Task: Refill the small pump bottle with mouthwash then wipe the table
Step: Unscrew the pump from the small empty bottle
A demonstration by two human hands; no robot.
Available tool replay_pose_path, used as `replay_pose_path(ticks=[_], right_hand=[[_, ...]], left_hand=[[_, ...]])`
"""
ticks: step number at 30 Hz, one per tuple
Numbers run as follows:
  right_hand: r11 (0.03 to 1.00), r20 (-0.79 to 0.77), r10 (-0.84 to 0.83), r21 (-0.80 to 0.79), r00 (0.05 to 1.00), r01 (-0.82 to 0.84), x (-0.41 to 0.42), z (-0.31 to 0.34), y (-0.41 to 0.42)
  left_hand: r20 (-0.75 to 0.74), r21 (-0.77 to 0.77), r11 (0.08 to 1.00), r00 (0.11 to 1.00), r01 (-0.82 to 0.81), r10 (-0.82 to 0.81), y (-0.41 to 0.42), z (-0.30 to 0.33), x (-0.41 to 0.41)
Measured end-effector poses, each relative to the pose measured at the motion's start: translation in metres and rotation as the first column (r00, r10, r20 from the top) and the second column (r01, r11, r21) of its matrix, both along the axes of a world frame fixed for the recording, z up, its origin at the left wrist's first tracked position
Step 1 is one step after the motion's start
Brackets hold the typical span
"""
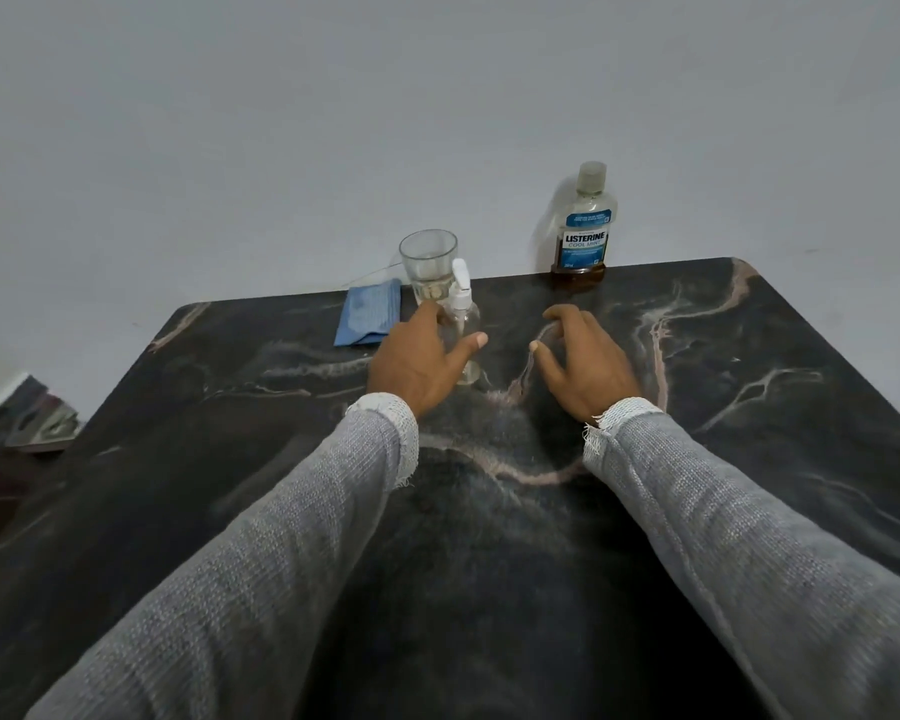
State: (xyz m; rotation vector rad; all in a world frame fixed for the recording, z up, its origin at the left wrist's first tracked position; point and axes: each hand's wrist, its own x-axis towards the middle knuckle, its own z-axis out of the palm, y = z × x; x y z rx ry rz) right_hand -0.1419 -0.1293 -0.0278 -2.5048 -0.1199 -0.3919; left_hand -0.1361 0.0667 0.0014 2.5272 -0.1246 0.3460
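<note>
At frame centre the left hand [417,363] brackets the pump bottle [464,320], grasp unclear, while the right hand [585,361] hovers relaxed, empty

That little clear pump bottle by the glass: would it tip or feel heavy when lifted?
The small pump bottle looks empty and see-through, so probably very light. Tall and narrow with a white pump head on top, it would likely tip from a sideways nudge. Its smooth clear wall may be slippery.
</note>
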Motion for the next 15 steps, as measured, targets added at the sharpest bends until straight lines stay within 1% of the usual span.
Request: replay_pose_path(ticks=[6,11,15], right_hand=[[0.998,0.009,0.038,0.041,0.999,-0.038,-0.047,0.001,0.019],[0.996,-0.003,0.082,0.023,0.997,-0.082,-0.076,0.002,0.031],[0.993,-0.011,0.111,0.039,0.994,-0.11,-0.092,0.002,0.041]], left_hand=[[-0.04,-0.012,0.998,0.998,-0.054,0.053,0.018,-0.007,-0.067],[-0.058,-0.008,0.999,0.997,-0.052,0.052,0.023,-0.011,-0.097],[-0.062,0.015,0.999,0.997,-0.043,0.044,0.024,-0.014,-0.113]])
